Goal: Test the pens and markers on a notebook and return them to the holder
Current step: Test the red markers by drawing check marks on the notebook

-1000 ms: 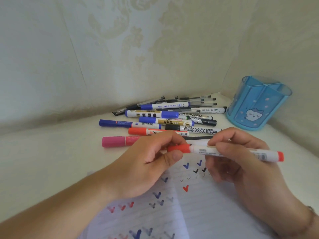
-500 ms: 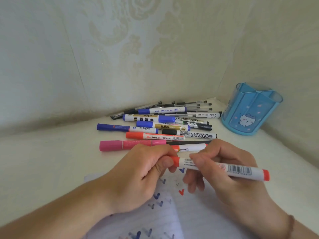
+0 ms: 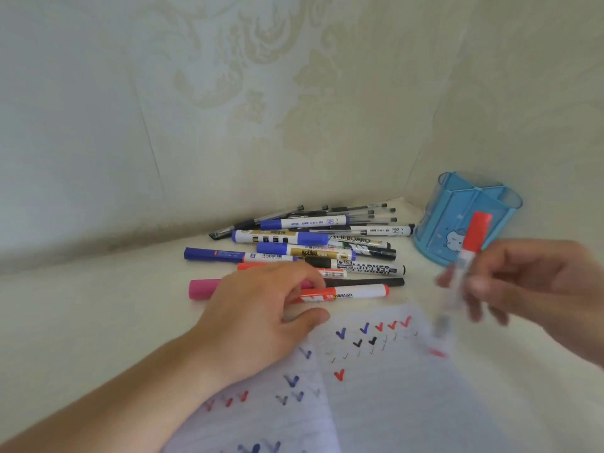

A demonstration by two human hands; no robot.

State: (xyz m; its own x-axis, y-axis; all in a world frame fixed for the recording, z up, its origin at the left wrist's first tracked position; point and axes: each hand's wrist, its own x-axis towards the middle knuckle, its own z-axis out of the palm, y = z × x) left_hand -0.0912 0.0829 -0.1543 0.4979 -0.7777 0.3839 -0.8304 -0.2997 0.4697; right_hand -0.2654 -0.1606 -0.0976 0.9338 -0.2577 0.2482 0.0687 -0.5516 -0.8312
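Note:
My right hand [image 3: 536, 289] grips a red-and-white marker [image 3: 471, 250] almost upright, red end up. Its blurred tip hangs just above the open notebook [image 3: 385, 407], near a fresh red mark. The lined pages carry several red, blue and black ticks. My left hand [image 3: 258, 312] rests on the table at the notebook's top left corner. Its loosely bent fingers lie over a pink marker [image 3: 202, 288] and a red marker [image 3: 356, 293] at the front of the pile. I cannot tell whether a cap is under that hand. The blue pen holder [image 3: 457, 223] stands behind the held marker.
Several pens and markers [image 3: 310, 245] lie side by side against the back wall, left of the holder. Wallpapered walls close in behind and on the right, forming a corner by the holder. Pale tabletop stretches to the left.
My hands have parted. The right hand swung the marker from lying level to upright and moved right over the page. The left hand dropped onto the markers on the table.

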